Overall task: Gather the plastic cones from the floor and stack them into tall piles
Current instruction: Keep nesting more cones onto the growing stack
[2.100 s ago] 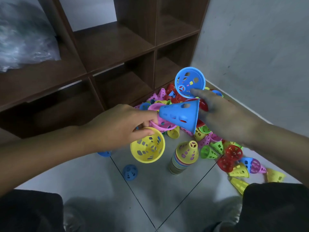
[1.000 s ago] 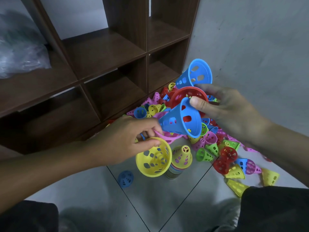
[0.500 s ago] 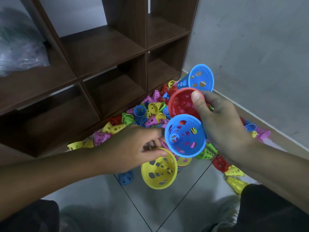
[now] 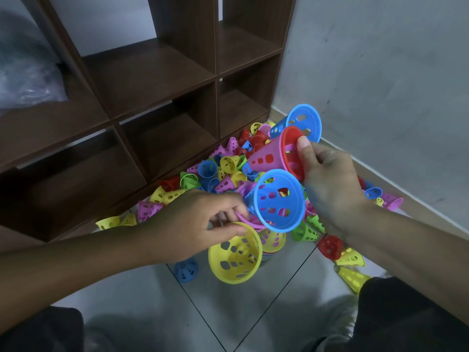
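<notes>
We've got cones in both hands above the floor. Our right hand [image 4: 330,184] pinches a pink cone [image 4: 269,158] with a red one nested in it, thumb hooked over the rim; two blue cones [image 4: 279,201] sit against the same hand, though how they're held we can't tell. Our left hand [image 4: 193,224] has its fingers curled round a yellow cone [image 4: 236,255] and a pink rim. Early days, we'd say: one short stack [image 4: 271,243] stands on the tiles, half hidden, while the heap [image 4: 223,171] sprawls against the shelf [image 4: 152,80] and wall [image 4: 380,72]. Strays beside our knees could get kicked.
</notes>
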`<state>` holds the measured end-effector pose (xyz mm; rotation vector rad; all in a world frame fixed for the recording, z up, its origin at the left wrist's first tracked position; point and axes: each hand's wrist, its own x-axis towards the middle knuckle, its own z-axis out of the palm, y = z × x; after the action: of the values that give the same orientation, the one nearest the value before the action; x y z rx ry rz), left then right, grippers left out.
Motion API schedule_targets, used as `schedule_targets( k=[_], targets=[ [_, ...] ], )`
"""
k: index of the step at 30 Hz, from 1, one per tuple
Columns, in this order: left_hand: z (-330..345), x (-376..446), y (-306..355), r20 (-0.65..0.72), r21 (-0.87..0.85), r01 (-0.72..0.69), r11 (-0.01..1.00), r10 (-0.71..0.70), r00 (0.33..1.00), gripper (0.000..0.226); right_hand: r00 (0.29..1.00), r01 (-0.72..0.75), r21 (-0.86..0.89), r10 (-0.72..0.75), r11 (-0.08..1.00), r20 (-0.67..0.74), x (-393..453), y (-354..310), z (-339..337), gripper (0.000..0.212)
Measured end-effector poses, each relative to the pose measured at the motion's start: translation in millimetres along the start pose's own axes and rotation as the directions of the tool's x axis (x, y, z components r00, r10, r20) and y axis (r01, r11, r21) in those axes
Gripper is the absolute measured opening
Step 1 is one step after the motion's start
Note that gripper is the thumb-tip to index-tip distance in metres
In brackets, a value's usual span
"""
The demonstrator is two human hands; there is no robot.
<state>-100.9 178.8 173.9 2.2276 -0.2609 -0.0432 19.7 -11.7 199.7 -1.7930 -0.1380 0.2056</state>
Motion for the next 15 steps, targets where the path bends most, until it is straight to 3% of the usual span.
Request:
schedule_targets(
  k=[9,15],
  targets=[
    [-1.9,4.1,-13.4,-0.019,0.034,0.0,0.999,0.0,1.0,0.011,0.998,0.03,0.073,-0.026,0.997,-0.051,12.5,-13.3,-12.3,0.038],
    [-20.9,10.2,-32.7,-0.072,0.306,0.011,0.952,0.012,0.997,0.014,0.995,0.024,-0.021,-0.022,0.999,0.101,6.0,-16.8,-14.7,0.04]
  ],
)
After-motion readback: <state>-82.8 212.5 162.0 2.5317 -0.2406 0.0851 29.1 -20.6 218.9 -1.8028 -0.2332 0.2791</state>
